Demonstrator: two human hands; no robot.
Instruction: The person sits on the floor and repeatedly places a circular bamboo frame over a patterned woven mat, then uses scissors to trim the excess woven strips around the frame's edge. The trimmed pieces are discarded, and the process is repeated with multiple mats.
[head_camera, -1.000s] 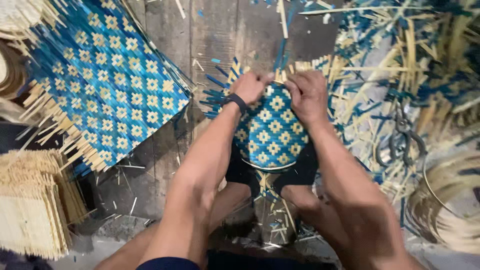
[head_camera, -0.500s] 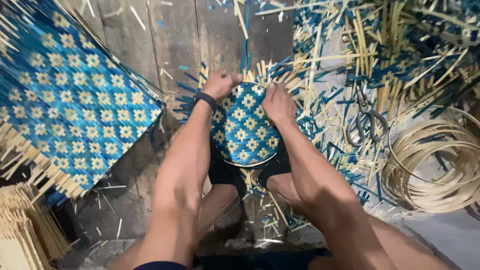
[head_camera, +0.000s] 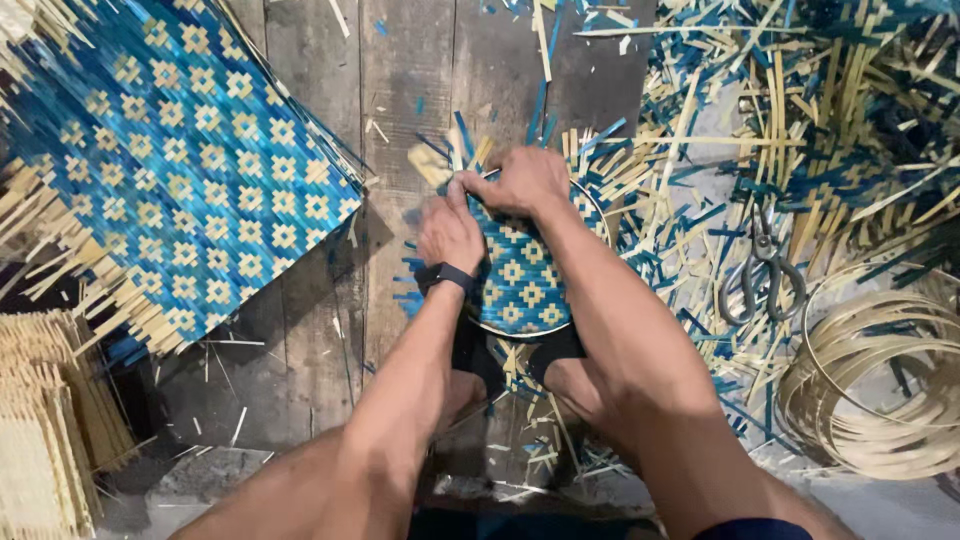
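Note:
A small round woven piece (head_camera: 522, 285) in blue and cream, with a diamond pattern and a thin rim hoop, rests between my knees on the plank floor. My left hand (head_camera: 449, 232), with a black wristband, presses on its upper left edge. My right hand (head_camera: 522, 180) is closed over its top rim, fingers curled around the loose strip ends that stick out there. Both hands touch each other at the top left of the piece.
A large blue and cream woven mat (head_camera: 170, 170) lies at the left. Scissors (head_camera: 763, 272) lie to the right among cut bamboo strips (head_camera: 800, 120). Coiled bamboo hoops (head_camera: 872, 380) sit at the lower right. Stacked pale mats (head_camera: 45, 440) sit at the lower left.
My right hand has moved from the right rim to the top of the round piece. My left hand slid down along the left edge. The view shifted slightly.

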